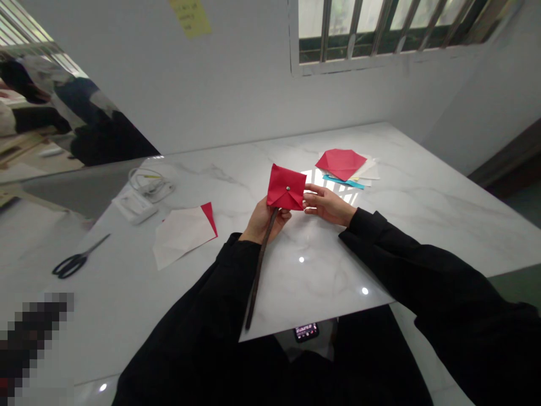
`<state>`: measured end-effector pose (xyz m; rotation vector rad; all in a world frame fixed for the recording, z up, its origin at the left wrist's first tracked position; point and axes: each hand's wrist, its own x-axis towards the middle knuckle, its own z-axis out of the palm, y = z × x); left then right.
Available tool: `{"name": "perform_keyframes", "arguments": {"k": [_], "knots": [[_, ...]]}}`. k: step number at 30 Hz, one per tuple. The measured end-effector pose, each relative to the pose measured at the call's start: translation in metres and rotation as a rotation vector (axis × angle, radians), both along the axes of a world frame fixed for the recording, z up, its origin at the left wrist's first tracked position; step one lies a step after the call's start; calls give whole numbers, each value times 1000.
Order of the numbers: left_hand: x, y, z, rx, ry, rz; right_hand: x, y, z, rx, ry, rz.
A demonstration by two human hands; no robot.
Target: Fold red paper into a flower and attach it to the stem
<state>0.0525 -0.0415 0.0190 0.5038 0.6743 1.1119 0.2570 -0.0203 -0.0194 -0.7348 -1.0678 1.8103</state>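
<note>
A red folded paper square (pixel 286 188) with its corners brought to the middle is held up above the table, with a small metal pin (pixel 288 188) through its centre. My left hand (pixel 262 223) grips a long dark stick (pixel 258 268) just under the paper, and the stick slants down toward me. My right hand (pixel 327 204) comes in from the right, its fingertips pressed on the paper's right corner.
On the white marble table lie a red paper piece on a stack of white and blue sheets (pixel 340 164), a creased white sheet with a red corner (pixel 182 235), black-handled scissors (pixel 74 262), and a white cable and box (pixel 143 194). A mirror stands at the left.
</note>
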Motion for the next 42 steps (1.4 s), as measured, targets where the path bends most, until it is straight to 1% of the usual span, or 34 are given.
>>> {"name": "perform_keyframes", "arguments": {"k": [6, 14, 22, 32, 42], "knots": [[0, 2, -3, -51, -31, 42, -1, 0, -1, 6, -14, 8], [0, 4, -5, -53, -51, 53, 0, 1, 2, -16, -45, 20], [-1, 8, -8, -102, -49, 82, 1, 3, -1, -28, -49, 23], [-2, 8, -8, -130, -58, 77, 0, 4, -2, -77, -64, 12], [-3, 6, -6, -141, -60, 79, 0, 3, -1, -72, -74, 8]]}}
